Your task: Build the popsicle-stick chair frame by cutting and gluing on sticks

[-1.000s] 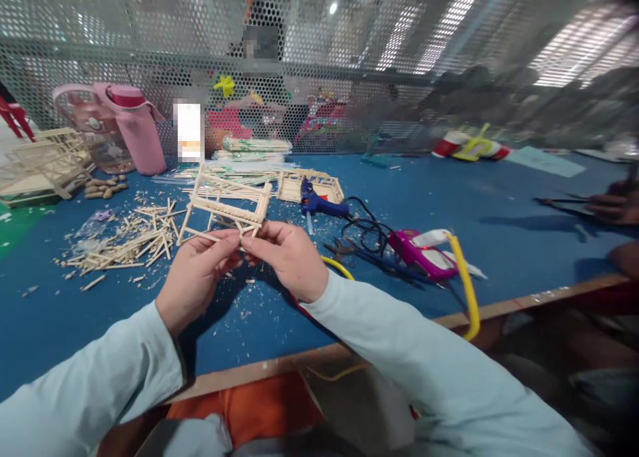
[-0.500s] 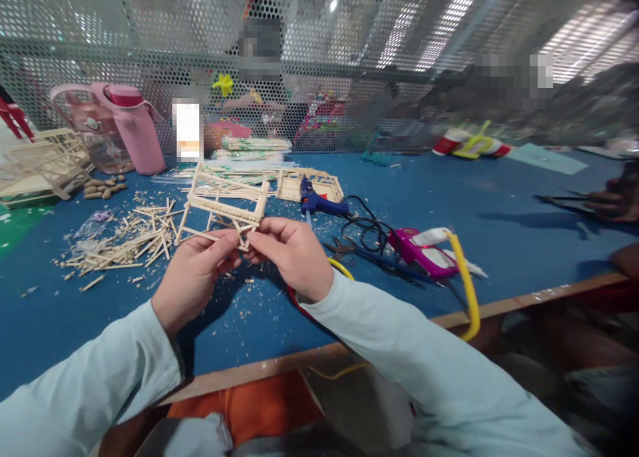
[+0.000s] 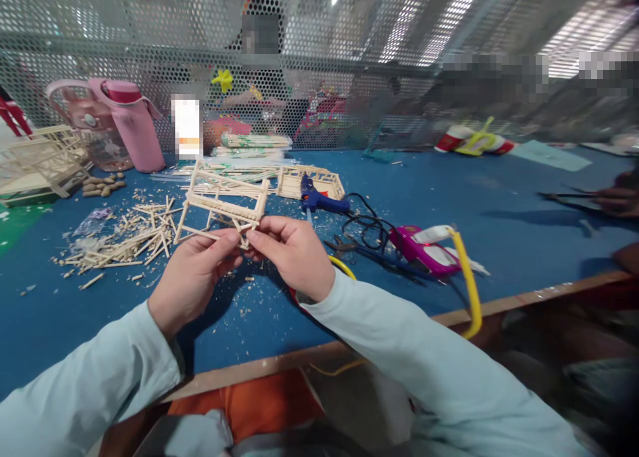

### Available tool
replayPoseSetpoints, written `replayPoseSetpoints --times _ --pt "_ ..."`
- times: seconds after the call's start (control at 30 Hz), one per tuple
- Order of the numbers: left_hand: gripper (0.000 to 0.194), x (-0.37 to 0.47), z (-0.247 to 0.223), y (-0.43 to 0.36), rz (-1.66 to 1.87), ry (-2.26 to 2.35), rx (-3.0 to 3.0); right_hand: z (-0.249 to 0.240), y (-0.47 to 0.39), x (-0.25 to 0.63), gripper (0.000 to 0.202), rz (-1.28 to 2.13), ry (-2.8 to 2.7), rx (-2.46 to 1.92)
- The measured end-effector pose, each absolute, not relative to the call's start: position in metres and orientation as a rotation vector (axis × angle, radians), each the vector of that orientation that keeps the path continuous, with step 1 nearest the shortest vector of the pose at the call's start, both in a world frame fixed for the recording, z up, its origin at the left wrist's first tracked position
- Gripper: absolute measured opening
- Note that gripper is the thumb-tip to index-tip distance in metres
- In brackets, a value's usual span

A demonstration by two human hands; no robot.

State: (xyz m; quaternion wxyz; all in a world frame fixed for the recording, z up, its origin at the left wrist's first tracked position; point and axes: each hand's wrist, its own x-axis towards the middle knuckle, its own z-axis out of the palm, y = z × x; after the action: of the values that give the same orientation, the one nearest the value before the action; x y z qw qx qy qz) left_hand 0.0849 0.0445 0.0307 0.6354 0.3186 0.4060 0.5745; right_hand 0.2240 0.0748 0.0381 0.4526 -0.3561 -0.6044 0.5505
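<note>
Between my hands, above the blue table, is a small frame of thin wooden sticks [image 3: 224, 207], held tilted. My left hand [image 3: 192, 277] pinches its lower part between thumb and fingers. With thumb and forefinger my right hand [image 3: 294, 254] grips the lower right corner, where short sticks cross. The fingertips of both hands almost meet, and they hide part of that corner. Left of my left hand lies a heap of cut stick pieces [image 3: 144, 234]. Behind my right hand rests a blue hot glue gun [image 3: 324, 201].
Pliers [image 3: 344, 245] and a magenta power strip [image 3: 424, 251] with a yellow cable lie to the right. A pink bottle [image 3: 137, 134], peanuts [image 3: 102, 185], bundled sticks [image 3: 254, 148] and a stick tray [image 3: 289, 185] stand behind. Another person's hand [image 3: 616, 197] holds a dark tool at far right.
Both hands keep their grip on the stick frame, which has hardly moved. The view has shifted very slightly.
</note>
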Motion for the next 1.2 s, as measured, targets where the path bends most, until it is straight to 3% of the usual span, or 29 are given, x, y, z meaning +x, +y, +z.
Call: replayPoseSetpoints --times 0.27,0.6,1.2 --pt "0.026 0.0843 0.0292 0.0447 1.295 0.912 0.754 0.0395 0.0735 0.2241 0.02 1.33 -1.5 -0.908" --pt "0.026 0.0851 0.028 0.0443 1.309 0.933 0.721 0.0369 0.0744 0.2227 0.005 1.287 -1.524 -0.93" --pt "0.022 0.0863 0.0284 0.0433 1.336 0.905 0.73 0.0329 0.0759 0.223 0.011 1.332 -1.534 -0.959"
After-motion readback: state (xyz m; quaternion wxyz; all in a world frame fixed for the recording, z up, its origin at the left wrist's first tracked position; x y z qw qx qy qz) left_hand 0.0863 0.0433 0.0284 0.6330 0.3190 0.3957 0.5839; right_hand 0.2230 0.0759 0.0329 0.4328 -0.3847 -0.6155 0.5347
